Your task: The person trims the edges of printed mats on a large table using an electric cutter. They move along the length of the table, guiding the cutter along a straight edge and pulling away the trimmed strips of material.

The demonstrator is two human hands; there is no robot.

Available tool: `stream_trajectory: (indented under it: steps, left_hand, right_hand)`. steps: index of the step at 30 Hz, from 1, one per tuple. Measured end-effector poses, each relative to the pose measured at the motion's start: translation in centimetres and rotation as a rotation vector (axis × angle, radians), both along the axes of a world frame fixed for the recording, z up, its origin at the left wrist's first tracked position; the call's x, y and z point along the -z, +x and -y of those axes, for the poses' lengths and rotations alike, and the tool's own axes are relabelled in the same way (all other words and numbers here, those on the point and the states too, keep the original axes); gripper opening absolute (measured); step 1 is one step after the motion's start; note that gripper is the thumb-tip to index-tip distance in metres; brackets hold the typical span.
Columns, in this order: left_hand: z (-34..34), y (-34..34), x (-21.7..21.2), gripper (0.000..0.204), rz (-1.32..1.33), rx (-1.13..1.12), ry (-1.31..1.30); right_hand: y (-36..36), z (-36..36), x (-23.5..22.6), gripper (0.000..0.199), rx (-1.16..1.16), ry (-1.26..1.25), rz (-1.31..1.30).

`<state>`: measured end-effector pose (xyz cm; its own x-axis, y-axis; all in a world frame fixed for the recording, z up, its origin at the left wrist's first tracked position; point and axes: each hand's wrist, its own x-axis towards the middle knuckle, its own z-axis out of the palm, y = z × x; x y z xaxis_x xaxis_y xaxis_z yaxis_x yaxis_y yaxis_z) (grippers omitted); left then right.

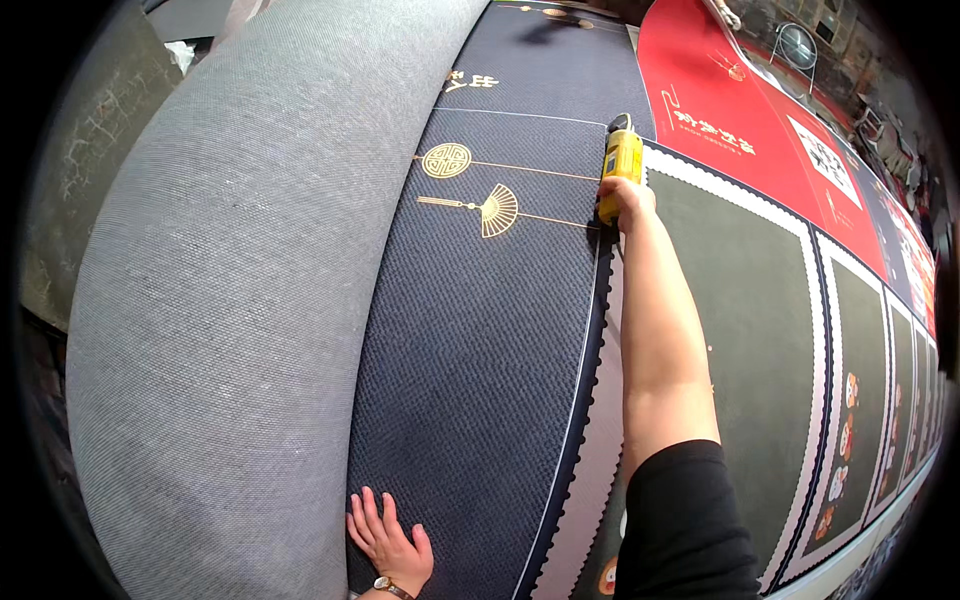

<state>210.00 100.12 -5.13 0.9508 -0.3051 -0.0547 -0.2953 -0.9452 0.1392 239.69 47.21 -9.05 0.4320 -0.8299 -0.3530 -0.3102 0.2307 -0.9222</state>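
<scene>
My right hand (630,198) grips a yellow electric cutter (623,160), its dark rounded head pointing away from me. The tool rests at the seam between a dark blue printed mat (470,350) and the neighbouring panels; its blade is hidden. Down at the near left, my left hand (388,540) lies flat on the blue mat with fingers spread, beside a large grey roll (230,300). Gold ornaments, among them a fan (498,210) and a round medallion (446,160), are printed on the mat. A thin white line runs along its right side.
The grey roll, its textured backing outward, fills the left. To the right lie green panels (740,290) with scalloped pale borders, and a red printed section (710,100) beyond them. A round fan (797,46) stands in the far right background. A cracked wall or slab (90,130) rises behind the roll.
</scene>
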Motion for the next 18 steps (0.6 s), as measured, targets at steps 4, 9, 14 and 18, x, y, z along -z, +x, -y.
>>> stream_trajectory:
  steps: [4, 9, 14, 18]
  left_hand:
    - [-0.3, -0.2, 0.1, 0.065, 0.012, 0.003, -0.005]
    - [0.3, 0.1, -0.4, 0.064, 0.008, 0.015, -0.026]
    - [0.3, 0.1, -0.9, 0.063, 0.030, 0.000, -0.057]
    - [0.7, -0.1, -0.8, 0.063, 0.070, -0.007, -0.065]
  right_hand:
    - [0.2, 0.0, -0.7, 0.036, -0.037, 0.048, 0.022]
    - [-1.7, 0.0, -2.0, 0.031, -0.119, 0.219, 0.135]
    - [-11.3, -4.5, -2.8, 0.031, -0.410, 0.467, 0.345]
    - [-26.1, -11.7, -5.1, 0.042, -0.720, 0.498, 0.396]
